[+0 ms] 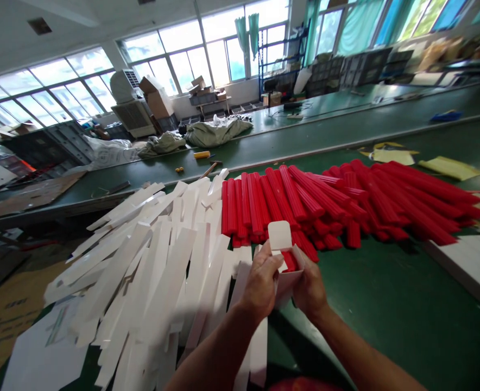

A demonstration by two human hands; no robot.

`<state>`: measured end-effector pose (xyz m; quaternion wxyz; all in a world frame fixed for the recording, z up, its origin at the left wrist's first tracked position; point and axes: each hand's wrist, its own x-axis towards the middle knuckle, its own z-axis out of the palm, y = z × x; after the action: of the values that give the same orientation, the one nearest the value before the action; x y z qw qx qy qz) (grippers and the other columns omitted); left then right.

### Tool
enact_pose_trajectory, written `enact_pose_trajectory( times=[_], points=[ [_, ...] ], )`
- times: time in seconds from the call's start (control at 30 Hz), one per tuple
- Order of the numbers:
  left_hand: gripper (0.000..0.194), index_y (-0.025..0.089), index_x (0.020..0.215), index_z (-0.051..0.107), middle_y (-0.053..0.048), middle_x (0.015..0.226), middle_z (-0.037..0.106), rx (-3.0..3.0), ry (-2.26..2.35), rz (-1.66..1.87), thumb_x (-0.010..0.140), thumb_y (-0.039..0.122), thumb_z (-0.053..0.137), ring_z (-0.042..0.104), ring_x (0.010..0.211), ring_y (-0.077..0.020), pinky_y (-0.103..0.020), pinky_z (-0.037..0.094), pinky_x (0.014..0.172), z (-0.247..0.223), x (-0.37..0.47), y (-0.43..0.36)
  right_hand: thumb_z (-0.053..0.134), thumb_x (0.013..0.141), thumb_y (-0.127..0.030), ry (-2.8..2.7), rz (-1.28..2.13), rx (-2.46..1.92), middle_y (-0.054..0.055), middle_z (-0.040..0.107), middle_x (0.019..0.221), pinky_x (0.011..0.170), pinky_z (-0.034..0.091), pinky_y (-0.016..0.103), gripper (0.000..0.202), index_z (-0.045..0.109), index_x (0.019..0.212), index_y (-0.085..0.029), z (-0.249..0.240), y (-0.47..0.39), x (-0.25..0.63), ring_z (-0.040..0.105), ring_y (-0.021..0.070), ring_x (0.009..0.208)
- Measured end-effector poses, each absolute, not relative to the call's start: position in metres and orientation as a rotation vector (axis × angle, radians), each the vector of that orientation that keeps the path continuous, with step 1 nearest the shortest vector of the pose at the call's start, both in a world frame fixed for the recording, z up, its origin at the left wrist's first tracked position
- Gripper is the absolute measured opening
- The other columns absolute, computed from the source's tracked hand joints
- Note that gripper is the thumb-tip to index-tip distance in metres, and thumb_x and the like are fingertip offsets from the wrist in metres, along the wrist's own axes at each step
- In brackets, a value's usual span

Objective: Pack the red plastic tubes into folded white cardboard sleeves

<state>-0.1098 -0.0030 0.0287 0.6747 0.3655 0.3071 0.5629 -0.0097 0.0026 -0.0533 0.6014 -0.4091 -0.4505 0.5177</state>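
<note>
Between my two hands is a white cardboard box (pixel 285 282), its top flap raised and its open end toward the far side of the table. Something red (pixel 289 262) shows inside the opening. My left hand (pixel 262 279) is closed on the box's left side, with the thumb by a small side flap. On the right side, my right hand (pixel 310 282) wraps round the box; some of its fingers are hidden. Just beyond lies a heap of red ribbed sticks (pixel 280 198). Flat white cartons (pixel 162 282) are piled to the left of my hands.
The green table (pixel 370 304) carries both piles. A white box or board (pixel 472 266) lies at the right edge. Yellow sheets (pixel 449 167) are at the back right. A long green bench (pixel 325 122) runs behind, holding grey-green bags (pixel 218 131) and a yellow object (pixel 202 155).
</note>
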Motion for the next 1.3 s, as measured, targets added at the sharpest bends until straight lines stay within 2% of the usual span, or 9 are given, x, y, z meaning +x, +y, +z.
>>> enact_pose_trajectory(
  times=[0.07, 0.2, 0.4, 0.6, 0.73, 0.83, 0.93, 1.1, 1.3],
  points=[
    [0.036, 0.015, 0.112, 0.063, -0.008, 0.102, 0.069, 0.940, 0.779, 1.260, 0.080, 0.023, 0.052, 0.063, 0.102, -0.0227, -0.036, 0.048, 0.093, 0.028, -0.113, -0.003, 0.048, 0.090, -0.044, -1.045, 1.229, -0.929, 0.009, 0.065, 0.117, 0.096, 0.049, 0.037, 0.034, 0.065, 0.105, -0.020, -0.048, 0.005, -0.010, 0.059, 0.0263, 0.113],
    [0.029, 0.017, 0.108, 0.065, -0.009, 0.106, 0.067, 1.245, 1.079, 1.304, 0.085, 0.027, 0.050, 0.060, 0.105, -0.0237, -0.038, 0.048, 0.093, 0.019, -0.118, -0.007, 0.046, 0.090, -0.048, -1.109, 1.276, -0.893, 0.010, 0.066, 0.114, 0.084, 0.053, 0.035, 0.042, 0.065, 0.113, -0.020, -0.033, 0.000, -0.014, 0.062, 0.0262, 0.105],
    [0.028, 0.017, 0.107, 0.063, -0.009, 0.104, 0.065, 1.343, 1.129, 1.410, 0.093, 0.032, 0.043, 0.060, 0.100, -0.0213, -0.035, 0.049, 0.090, 0.007, -0.113, -0.015, 0.054, 0.085, -0.041, -1.119, 1.275, -0.850, 0.007, 0.069, 0.103, 0.083, 0.051, 0.033, 0.034, 0.068, 0.106, -0.019, -0.016, -0.002, -0.013, 0.064, 0.0244, 0.096],
    [0.050, 0.015, 0.114, 0.064, -0.013, 0.114, 0.059, 1.647, 1.040, 1.611, 0.098, 0.048, 0.029, 0.056, 0.109, -0.0247, -0.041, 0.049, 0.093, 0.006, -0.119, -0.016, 0.056, 0.083, -0.027, -1.049, 0.988, -0.945, 0.000, 0.064, 0.083, 0.066, 0.047, 0.026, 0.009, 0.063, 0.086, -0.023, -0.007, -0.001, -0.019, 0.058, 0.0161, 0.074],
    [0.042, 0.016, 0.121, 0.061, -0.013, 0.111, 0.061, 2.039, 1.028, 1.615, 0.096, 0.044, 0.043, 0.059, 0.105, -0.0240, -0.042, 0.052, 0.089, 0.007, -0.134, -0.010, 0.040, 0.094, -0.038, -1.008, 0.890, -0.940, 0.005, 0.065, 0.090, 0.068, 0.047, 0.030, 0.029, 0.064, 0.095, -0.021, -0.021, -0.002, -0.023, 0.060, 0.0192, 0.079],
    [0.041, 0.016, 0.129, 0.055, -0.016, 0.118, 0.061, 2.318, 0.993, 1.495, 0.092, 0.034, 0.055, 0.060, 0.109, -0.0250, -0.042, 0.054, 0.089, 0.014, -0.148, -0.004, 0.033, 0.096, -0.043, -1.077, 0.887, -0.916, 0.009, 0.067, 0.104, 0.079, 0.050, 0.037, 0.040, 0.063, 0.108, -0.020, -0.032, -0.001, -0.017, 0.063, 0.0243, 0.093],
    [0.046, 0.016, 0.136, 0.047, -0.016, 0.121, 0.062, 2.457, 0.939, 1.423, 0.093, 0.028, 0.055, 0.060, 0.112, -0.0246, -0.042, 0.054, 0.092, 0.025, -0.158, -0.001, 0.033, 0.095, -0.042, -1.295, 0.830, -0.914, 0.011, 0.062, 0.123, 0.093, 0.048, 0.042, 0.045, 0.056, 0.125, -0.020, -0.038, -0.003, -0.009, 0.061, 0.0278, 0.110],
    [0.048, 0.016, 0.141, 0.043, -0.014, 0.117, 0.063, 2.492, 0.912, 1.257, 0.094, 0.023, 0.053, 0.061, 0.106, -0.0220, -0.038, 0.055, 0.089, 0.038, -0.166, -0.002, 0.053, 0.086, -0.032, -1.619, 0.523, -0.868, 0.015, 0.047, 0.142, 0.100, 0.047, 0.045, 0.065, 0.032, 0.147, -0.020, -0.043, -0.009, -0.008, 0.052, 0.0308, 0.125],
    [0.036, 0.019, 0.129, 0.058, -0.011, 0.102, 0.062, 2.549, 1.067, 1.051, 0.095, 0.028, 0.048, 0.062, 0.091, -0.0188, -0.034, 0.056, 0.079, 0.049, -0.164, 0.000, 0.075, 0.068, -0.032, -1.517, 0.677, -1.103, 0.013, 0.055, 0.133, 0.097, 0.050, 0.049, 0.082, 0.034, 0.139, -0.023, -0.061, 0.000, -0.015, 0.059, 0.0321, 0.116]
  ],
)
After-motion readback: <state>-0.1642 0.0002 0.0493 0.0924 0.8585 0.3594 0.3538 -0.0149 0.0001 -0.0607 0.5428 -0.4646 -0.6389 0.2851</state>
